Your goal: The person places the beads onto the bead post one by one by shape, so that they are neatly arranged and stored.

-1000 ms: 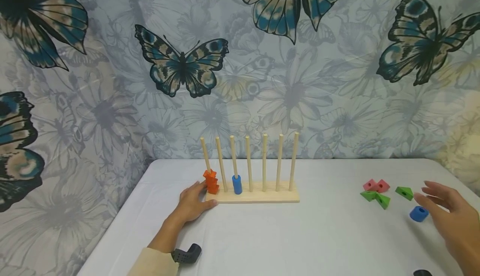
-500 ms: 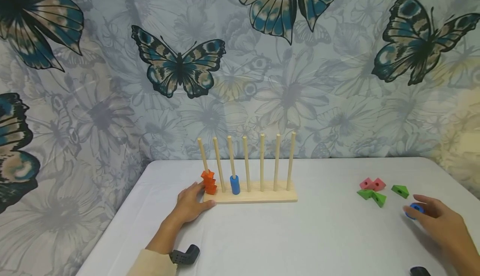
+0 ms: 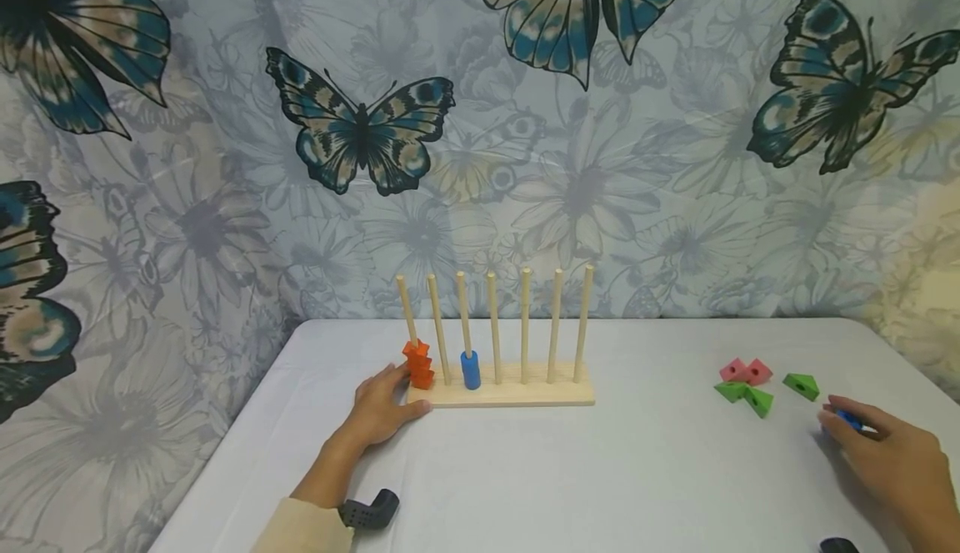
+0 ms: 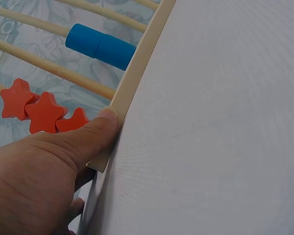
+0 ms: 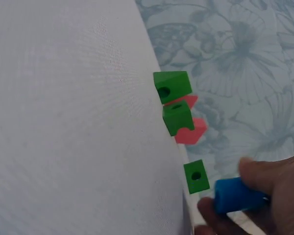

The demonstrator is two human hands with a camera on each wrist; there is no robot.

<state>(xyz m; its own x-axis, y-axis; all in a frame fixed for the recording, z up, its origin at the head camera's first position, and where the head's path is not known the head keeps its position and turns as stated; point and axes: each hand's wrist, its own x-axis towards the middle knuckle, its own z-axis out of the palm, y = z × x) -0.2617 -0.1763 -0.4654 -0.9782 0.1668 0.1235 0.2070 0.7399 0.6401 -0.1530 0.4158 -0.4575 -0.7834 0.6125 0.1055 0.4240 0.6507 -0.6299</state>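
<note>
At the left end of a wooden peg stand (image 3: 510, 398), my left hand (image 3: 379, 408) grips the base, thumb on its front edge and other fingers behind. Several orange star beads (image 4: 45, 113) are stacked on the leftmost peg, close by that hand. Two blue cylinder beads (image 4: 100, 46) sit on the third peg from the left. Over on the right, my right hand (image 3: 896, 453) pinches another blue cylinder bead (image 5: 232, 195) between thumb and fingers. The nearest piece to it is a green triangular bead (image 3: 802, 385).
Two more green triangular beads (image 3: 759, 402) lie to the left of the single one, in front of two pink beads (image 3: 746, 372). All rest on a white table (image 3: 570, 478). A butterfly-patterned cloth (image 3: 480, 161) hangs behind the table.
My right hand has come down to the loose blue cylinder bead and taken it between thumb and fingers. My left hand has stayed at the stand's left end.
</note>
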